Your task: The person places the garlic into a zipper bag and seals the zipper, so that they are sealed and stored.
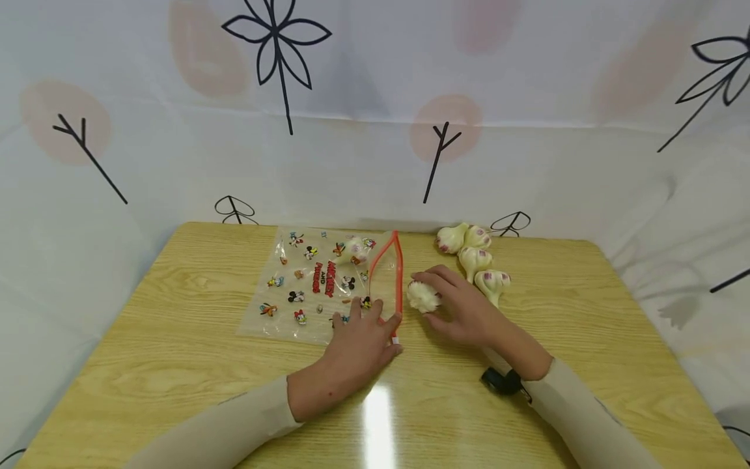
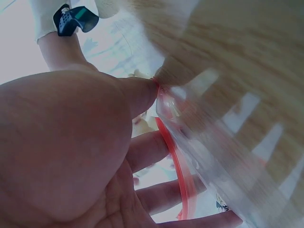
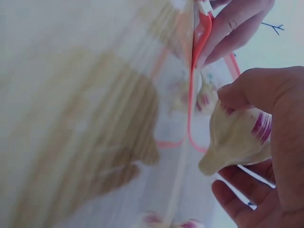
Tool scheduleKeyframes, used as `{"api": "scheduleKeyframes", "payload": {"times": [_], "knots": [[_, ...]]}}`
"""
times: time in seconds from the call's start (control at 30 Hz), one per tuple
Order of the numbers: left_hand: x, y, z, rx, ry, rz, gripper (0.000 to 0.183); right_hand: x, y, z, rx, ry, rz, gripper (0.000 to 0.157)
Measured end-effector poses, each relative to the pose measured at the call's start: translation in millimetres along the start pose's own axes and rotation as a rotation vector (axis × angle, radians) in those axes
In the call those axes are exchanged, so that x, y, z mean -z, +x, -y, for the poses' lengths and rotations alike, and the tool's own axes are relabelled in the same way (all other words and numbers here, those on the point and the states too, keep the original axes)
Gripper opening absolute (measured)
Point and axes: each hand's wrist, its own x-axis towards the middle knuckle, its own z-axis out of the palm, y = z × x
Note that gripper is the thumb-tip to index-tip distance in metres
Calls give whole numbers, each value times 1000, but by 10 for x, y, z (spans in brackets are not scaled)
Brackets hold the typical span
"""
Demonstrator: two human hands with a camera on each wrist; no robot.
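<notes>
A clear zip bag with cartoon figures and a red zip edge lies flat, its mouth parted to the right. At the near corner of the mouth, my left hand holds the bag's edge, thumb at the red strip and fingers spread over the plastic. Just right of the opening, my right hand grips a garlic bulb between thumb and fingers. In the right wrist view this garlic bulb shows purple streaks, its stem pointing toward the bag. Another garlic bulb sits inside the bag.
Several more garlic bulbs are grouped at the back right of the wooden table, beyond my right hand. A patterned white cloth stands behind the table. A black device is by my right wrist.
</notes>
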Motion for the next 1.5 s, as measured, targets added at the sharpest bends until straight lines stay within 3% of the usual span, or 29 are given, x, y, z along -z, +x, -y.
{"api": "scheduleKeyframes", "payload": {"times": [0.43, 0.93, 1.27, 1.5], "knots": [[21, 0, 6, 12, -29, 21, 54, -176, 353, -33, -42, -87, -16, 66], [15, -8, 8, -6, 1, -2, 54, -330, 675, 2, -223, -132, 42, 76], [18, -10, 1, -16, 5, -8, 53, -431, 833, -2, -355, -71, 24, 65], [17, -10, 3, -14, 14, -4, 52, -486, 897, -11, -373, -32, -1, 36]]}}
